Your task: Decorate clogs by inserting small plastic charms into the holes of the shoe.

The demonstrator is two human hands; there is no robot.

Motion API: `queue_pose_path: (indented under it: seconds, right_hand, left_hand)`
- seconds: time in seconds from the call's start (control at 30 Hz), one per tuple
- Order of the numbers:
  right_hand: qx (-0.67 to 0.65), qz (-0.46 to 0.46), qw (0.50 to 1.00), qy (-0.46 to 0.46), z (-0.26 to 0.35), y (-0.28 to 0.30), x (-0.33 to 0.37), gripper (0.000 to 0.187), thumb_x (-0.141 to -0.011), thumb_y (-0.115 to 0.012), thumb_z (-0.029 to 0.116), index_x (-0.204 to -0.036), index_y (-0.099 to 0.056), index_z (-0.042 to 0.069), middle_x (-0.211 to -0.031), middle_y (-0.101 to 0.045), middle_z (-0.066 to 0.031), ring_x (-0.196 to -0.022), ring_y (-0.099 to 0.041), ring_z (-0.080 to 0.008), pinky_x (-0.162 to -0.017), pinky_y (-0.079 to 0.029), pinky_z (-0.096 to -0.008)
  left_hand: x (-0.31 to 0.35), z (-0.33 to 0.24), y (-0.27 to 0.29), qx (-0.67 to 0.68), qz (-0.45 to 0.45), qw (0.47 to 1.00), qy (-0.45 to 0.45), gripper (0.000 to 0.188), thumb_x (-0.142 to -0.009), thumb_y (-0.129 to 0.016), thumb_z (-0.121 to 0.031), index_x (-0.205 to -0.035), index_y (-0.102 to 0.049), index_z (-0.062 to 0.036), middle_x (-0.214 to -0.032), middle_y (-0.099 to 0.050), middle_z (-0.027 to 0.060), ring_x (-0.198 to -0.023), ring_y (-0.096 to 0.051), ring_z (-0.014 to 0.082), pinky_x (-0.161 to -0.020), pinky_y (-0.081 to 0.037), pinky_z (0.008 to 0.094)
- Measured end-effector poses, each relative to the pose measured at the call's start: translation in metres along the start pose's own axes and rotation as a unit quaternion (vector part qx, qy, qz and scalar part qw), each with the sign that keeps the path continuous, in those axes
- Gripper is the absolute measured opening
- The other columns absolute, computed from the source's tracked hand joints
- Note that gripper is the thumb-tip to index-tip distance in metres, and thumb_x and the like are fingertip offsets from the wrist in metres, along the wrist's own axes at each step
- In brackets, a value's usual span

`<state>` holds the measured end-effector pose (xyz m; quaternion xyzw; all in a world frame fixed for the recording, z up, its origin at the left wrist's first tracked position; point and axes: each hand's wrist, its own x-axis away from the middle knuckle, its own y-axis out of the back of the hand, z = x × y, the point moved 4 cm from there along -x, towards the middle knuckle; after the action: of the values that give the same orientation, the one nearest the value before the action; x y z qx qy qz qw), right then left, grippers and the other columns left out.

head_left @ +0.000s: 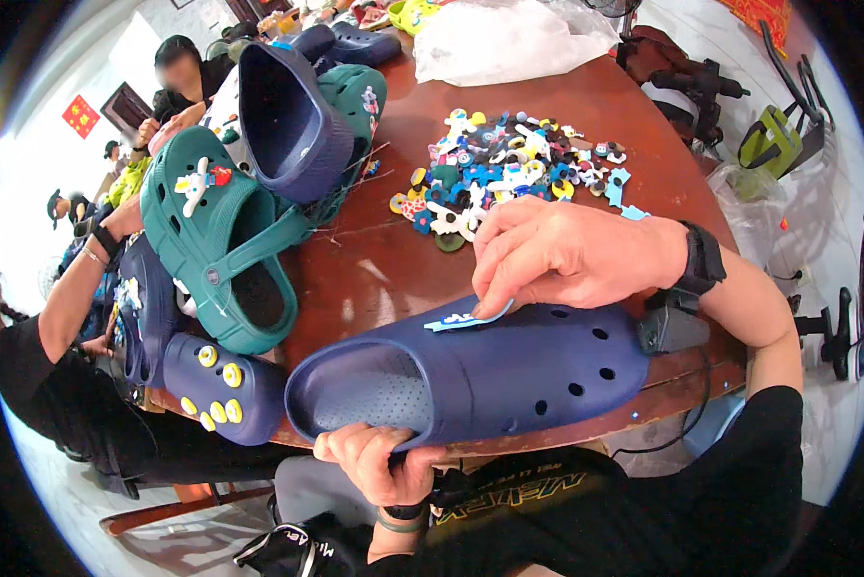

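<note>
A navy blue clog [509,385] lies along the near table edge, its opening to the left and its holed toe to the right. My left hand [379,462] is closed on the rim by the opening. Above the clog's upper, my right hand [576,252] pinches a flat light-blue shoe charm [456,321] with white and dark shapes on it. The charm is over the clog's top, and I cannot tell whether it touches. Just beyond that hand lies a heap of colourful shoe charms [519,163], with a few light-blue ones [618,188] at its right side.
Teal clogs [184,173] and navy clogs [302,159] crowd the left, one with yellow round charms [244,409]. A white plastic bag [509,43] lies at the back. Beside the clog's toe is a grey device [677,329] with a cable. Co-workers [47,337] sit left.
</note>
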<state>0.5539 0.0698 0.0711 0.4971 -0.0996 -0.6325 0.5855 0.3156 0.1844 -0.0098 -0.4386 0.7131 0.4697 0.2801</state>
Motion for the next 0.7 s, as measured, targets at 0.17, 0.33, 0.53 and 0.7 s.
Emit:
queue_pose_path:
  seconds: [0.17,0.33,0.53,0.7]
  right_hand:
    - [-0.018,0.094,0.995,-0.009,-0.008,-0.001,-0.005,0.019,-0.081,-0.066,0.003,-0.099,-0.071,0.009,-0.101,-0.066,-0.0017,-0.103,-0.056,-0.0222,-0.093,-0.039,-0.0396]
    - [0.087,0.105,0.99,0.039,0.005,-0.002,-0.004,0.021,-0.082,-0.063,0.002,-0.1,-0.07,0.009,-0.103,-0.066,-0.0016,-0.104,-0.056,-0.0222,-0.093,-0.039,-0.0407]
    - [0.119,0.05,0.992,0.002,0.007,0.023,0.009,0.021,-0.081,-0.063,0.002,-0.1,-0.069,0.009,-0.104,-0.065,-0.0042,-0.102,-0.057,-0.0262,-0.092,-0.041,-0.0429]
    - [0.225,-0.07,0.966,-0.108,0.001,0.071,0.032,0.007,-0.078,-0.069,0.008,-0.083,-0.068,0.004,-0.086,-0.067,-0.0106,-0.087,-0.062,-0.0311,-0.077,-0.049,-0.0394]
  left_hand:
    - [-0.001,0.001,-0.003,-0.007,0.007,1.0,0.016,0.046,-0.071,-0.071,-0.059,-0.081,-0.059,-0.0163,-0.08,-0.05,-0.0022,-0.08,-0.047,0.0203,-0.084,-0.028,0.0395]
    - [-0.001,0.002,-0.001,-0.007,0.018,1.0,0.024,0.046,-0.073,-0.07,-0.059,-0.083,-0.059,-0.0156,-0.081,-0.05,-0.0006,-0.08,-0.047,0.0212,-0.084,-0.028,0.0394]
    - [0.002,0.002,-0.003,-0.001,-0.021,1.0,0.021,0.047,-0.076,-0.068,-0.06,-0.081,-0.059,-0.0143,-0.08,-0.049,0.0008,-0.078,-0.046,0.0212,-0.083,-0.029,0.039]
    - [0.003,0.0,-0.003,-0.006,-0.027,0.999,0.021,0.047,-0.076,-0.069,-0.059,-0.082,-0.058,-0.0135,-0.08,-0.049,0.0016,-0.078,-0.046,0.0212,-0.083,-0.029,0.0387]
